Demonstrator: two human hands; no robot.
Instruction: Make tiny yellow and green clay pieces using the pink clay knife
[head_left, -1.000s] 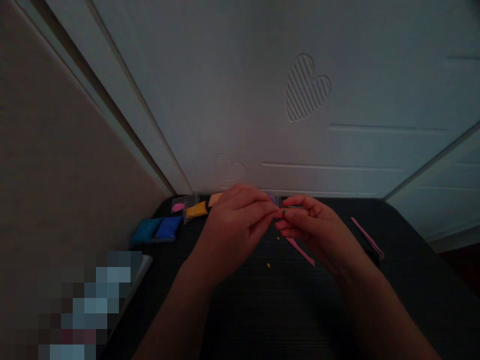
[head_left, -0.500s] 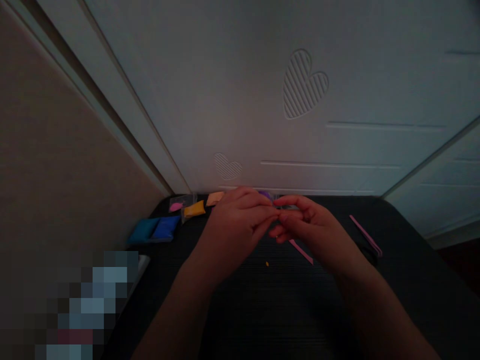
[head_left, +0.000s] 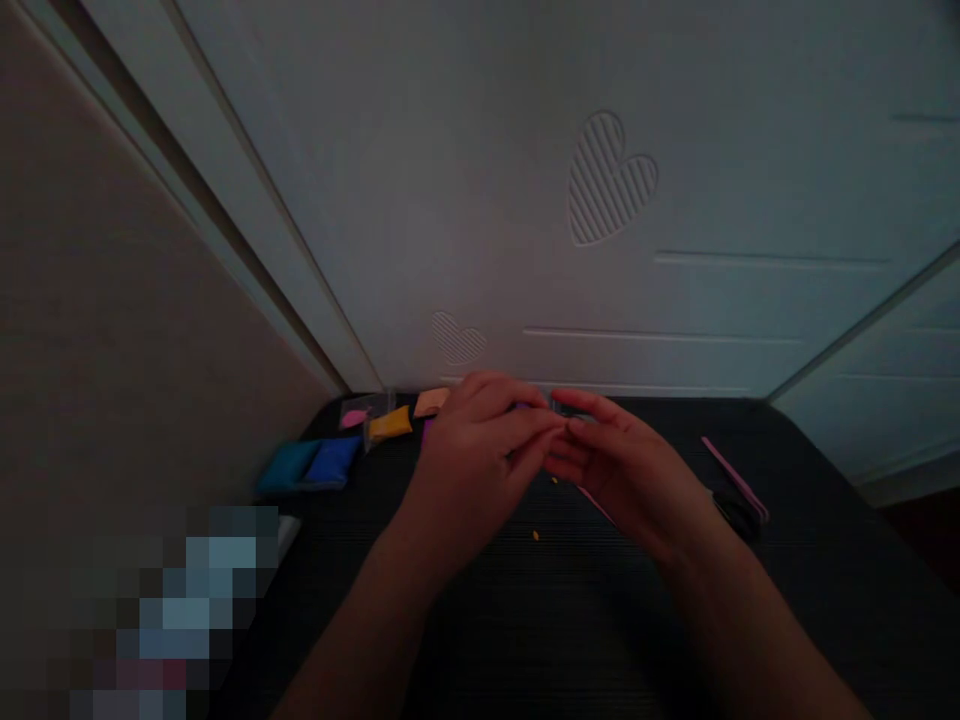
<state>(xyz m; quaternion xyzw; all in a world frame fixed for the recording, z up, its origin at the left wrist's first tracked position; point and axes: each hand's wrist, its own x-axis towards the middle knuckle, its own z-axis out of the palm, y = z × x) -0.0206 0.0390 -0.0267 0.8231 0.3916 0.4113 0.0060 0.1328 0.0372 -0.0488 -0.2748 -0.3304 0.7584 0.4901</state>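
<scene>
Over the dark table, my left hand [head_left: 484, 440] is closed in a pinch, its fingertips meeting my right hand. Whatever lies in the pinch is too small and too hidden to name. My right hand [head_left: 630, 465] has its thumb at the same spot, with the index finger stretched out above and the other fingers curled behind. A thin pink strip [head_left: 598, 503] lies partly covered under my right hand. Two tiny yellow bits [head_left: 535, 535] rest on the tabletop below the hands.
At the back left lie a teal packet [head_left: 289, 467], a blue packet [head_left: 334, 460], a yellow packet [head_left: 390, 424], a peach packet [head_left: 431, 402] and a clear bag [head_left: 379, 403] with something pink. Right, a long pink stick [head_left: 731, 475] lies by a black object [head_left: 741, 515]. A white door [head_left: 480, 200] stands behind.
A small green bit seen at my right fingertips one second ago is now hidden. My right index finger has straightened and lifted, and its palm has turned more into view.
</scene>
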